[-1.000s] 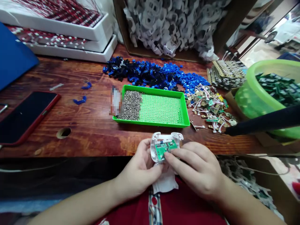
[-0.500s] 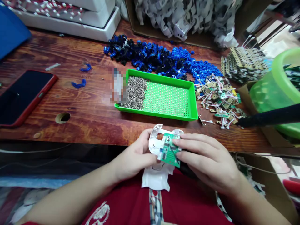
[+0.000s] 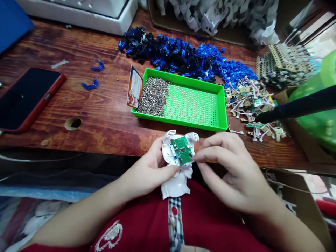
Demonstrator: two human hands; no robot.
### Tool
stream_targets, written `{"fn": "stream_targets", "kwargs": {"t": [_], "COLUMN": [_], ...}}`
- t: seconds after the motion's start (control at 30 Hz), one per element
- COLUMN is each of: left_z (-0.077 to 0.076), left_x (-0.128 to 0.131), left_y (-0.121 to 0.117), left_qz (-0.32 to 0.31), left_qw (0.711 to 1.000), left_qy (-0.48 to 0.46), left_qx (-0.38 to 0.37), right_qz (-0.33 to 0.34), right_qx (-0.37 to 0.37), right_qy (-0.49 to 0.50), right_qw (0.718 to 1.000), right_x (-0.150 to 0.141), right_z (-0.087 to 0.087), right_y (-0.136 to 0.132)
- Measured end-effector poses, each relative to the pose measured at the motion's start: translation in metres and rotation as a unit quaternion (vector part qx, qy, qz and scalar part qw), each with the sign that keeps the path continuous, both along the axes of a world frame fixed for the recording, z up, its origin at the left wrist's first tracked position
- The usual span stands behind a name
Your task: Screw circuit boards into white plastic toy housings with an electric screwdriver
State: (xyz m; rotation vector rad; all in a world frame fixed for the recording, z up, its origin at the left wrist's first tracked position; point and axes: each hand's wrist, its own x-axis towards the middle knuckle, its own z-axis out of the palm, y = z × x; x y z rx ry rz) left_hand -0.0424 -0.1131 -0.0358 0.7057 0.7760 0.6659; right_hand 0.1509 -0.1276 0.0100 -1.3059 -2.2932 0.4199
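Note:
My left hand [image 3: 154,164] is closed around the left side of a white plastic shell [image 3: 166,147], its thumb across the lower edge. A green circuit board [image 3: 183,152] sits at a slant within the shell. At the board's lower right edge, the fingertips of my right hand [image 3: 228,171] come together in a pinch; my fingers partly hide that contact. Below the shell hangs a white curved plastic part [image 3: 175,187], against my red shirt. Just beyond my hands, a green perforated tray [image 3: 194,101] holds a heap of small metal screws [image 3: 153,96].
Blue and black plastic parts [image 3: 173,56] are piled behind the tray. Small boards with white wires [image 3: 252,101] lie to its right, under a dark rod [image 3: 296,105] reaching in. A phone [image 3: 26,98] lies left, near a table hole [image 3: 72,123]. A card [image 3: 134,87] stands at the tray's left end.
The circuit board has shifted left and sits further inside the shell. My right hand's fingers have drawn back from across the board to its right edge. The view has shifted slightly.

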Motion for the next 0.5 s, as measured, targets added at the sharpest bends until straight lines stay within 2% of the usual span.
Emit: {"fn": "stream_targets", "kwargs": {"t": [0.17,0.3,0.5], "left_z": [0.002,0.003,-0.001], "left_x": [0.007,0.009,0.011], "left_y": [-0.007,-0.01,-0.016], "left_qz": [0.0,0.024,0.038], "left_qw": [0.996,0.993,0.984], "left_qy": [0.029,0.06,0.111], "left_qx": [0.08,0.099,0.134], "right_qz": [-0.056,-0.071,-0.115], "right_qx": [-0.027,-0.056,-0.043], "right_qy": [-0.009,-0.018,-0.039], "right_qw": [0.998,0.996,0.992], "right_x": [-0.022,-0.024,-0.025], "right_z": [-0.009,-0.014,-0.016], "right_y": [-0.004,-0.004,-0.006]}}
